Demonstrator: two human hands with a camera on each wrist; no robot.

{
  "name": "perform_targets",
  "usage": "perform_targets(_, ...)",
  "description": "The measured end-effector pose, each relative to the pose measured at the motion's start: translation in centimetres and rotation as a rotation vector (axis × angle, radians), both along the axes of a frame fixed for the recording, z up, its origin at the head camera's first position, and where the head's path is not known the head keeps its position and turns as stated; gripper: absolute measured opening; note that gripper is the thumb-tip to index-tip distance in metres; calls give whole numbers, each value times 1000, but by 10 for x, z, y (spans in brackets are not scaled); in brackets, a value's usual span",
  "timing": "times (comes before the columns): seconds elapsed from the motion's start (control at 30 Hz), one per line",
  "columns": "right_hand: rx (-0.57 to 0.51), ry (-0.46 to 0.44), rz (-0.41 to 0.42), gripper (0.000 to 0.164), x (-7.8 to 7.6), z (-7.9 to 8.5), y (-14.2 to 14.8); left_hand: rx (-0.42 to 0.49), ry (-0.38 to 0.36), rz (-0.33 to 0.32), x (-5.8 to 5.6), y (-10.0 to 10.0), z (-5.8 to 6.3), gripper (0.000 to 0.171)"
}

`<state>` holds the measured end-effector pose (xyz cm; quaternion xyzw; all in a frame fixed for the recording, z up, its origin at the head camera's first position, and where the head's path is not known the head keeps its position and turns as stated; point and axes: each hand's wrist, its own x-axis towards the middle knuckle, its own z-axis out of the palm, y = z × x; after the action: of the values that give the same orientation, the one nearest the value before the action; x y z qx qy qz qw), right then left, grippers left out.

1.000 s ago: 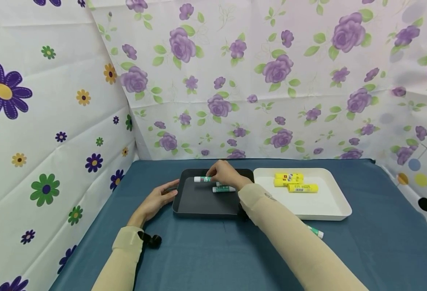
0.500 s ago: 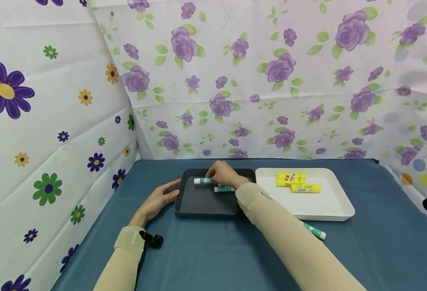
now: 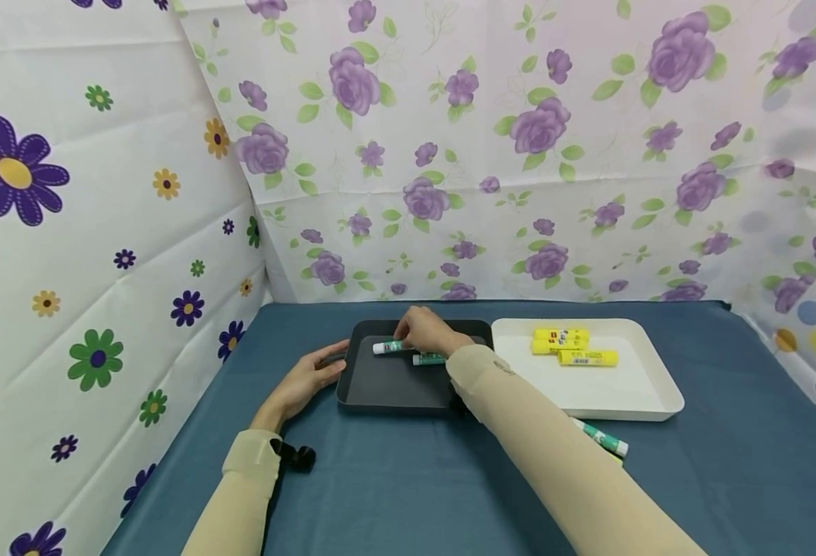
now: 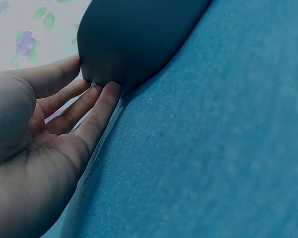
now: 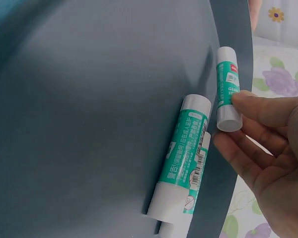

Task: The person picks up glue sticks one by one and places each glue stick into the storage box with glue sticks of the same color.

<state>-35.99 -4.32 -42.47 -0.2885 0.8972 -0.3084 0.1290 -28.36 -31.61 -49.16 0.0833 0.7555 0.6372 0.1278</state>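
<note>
My right hand pinches a small green-and-white glue stick between thumb and fingers, over the far part of the dark grey tray. In the right wrist view, two more green glue sticks lie side by side in that tray; the nearer one partly covers the other. My left hand touches the tray's left end. The left wrist view shows its fingertips and thumb against the outer wall, fingers fairly straight.
A white tray adjoins the dark one on the right, holding three yellow glue sticks. On the blue cloth before it lies another green glue stick, partly behind my right sleeve, with a yellow-green edge beside it. Flowered sheets hang behind and left.
The pinched glue stick has shifted slightly left over the dark tray. My left hand stays at the tray's end. The whole head view has drifted a little.
</note>
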Motion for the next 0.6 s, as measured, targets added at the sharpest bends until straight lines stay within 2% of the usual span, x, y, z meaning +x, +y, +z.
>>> perform_targets(0.33,86,-7,15,21,-3,2,-1,2,-3,0,1,0,2,56)
perform_targets(0.6,162,26,49,22,-1,5,-4,-6,3,7,-1,-1,0,57)
